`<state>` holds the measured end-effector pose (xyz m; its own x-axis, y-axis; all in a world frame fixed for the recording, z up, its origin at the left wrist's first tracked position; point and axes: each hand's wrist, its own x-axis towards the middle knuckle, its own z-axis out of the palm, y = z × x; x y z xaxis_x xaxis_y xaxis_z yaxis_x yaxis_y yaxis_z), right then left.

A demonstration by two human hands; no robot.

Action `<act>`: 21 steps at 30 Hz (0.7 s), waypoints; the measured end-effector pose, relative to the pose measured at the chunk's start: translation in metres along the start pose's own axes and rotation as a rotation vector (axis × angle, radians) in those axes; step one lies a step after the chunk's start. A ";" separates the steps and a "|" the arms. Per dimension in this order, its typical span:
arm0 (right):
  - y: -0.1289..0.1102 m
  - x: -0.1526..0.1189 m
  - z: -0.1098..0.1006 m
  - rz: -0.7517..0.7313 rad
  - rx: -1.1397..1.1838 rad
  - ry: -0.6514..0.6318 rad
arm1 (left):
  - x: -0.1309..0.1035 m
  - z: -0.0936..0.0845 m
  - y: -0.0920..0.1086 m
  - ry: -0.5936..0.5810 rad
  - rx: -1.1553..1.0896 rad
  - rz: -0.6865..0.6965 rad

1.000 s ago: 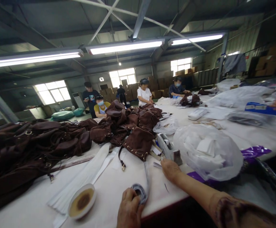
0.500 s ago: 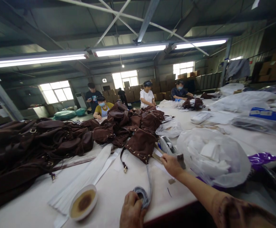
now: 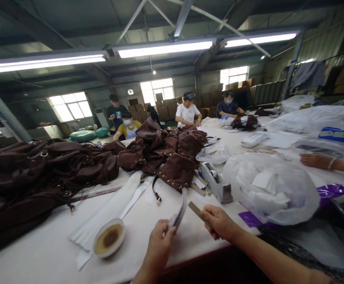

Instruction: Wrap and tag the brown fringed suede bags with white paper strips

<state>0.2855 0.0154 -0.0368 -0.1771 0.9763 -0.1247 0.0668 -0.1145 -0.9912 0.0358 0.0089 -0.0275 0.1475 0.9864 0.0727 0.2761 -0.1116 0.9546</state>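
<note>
The left hand's (image 3: 157, 246) fingers pinch a grey strip (image 3: 181, 211); the right hand's (image 3: 220, 224) grasp a tan strip (image 3: 196, 209), near the bench's (image 3: 136, 236) near edge. The strips remain unjoined; whether the piled brown bags (image 3: 176, 171) are finished, I cannot tell.

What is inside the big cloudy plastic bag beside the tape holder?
White pieces show through the plastic bag. I cannot tell what they are made of, and anything under them is covered.
</note>
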 end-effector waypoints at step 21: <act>-0.019 -0.016 0.047 -0.060 -0.252 0.127 | 0.004 0.002 0.028 -0.061 -0.861 -0.453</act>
<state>0.2407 -0.0065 -0.0179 -0.0642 0.9970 -0.0441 0.3046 -0.0225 -0.9522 0.0456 0.0094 -0.0015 0.2538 0.9036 -0.3452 -0.4663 0.4270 0.7747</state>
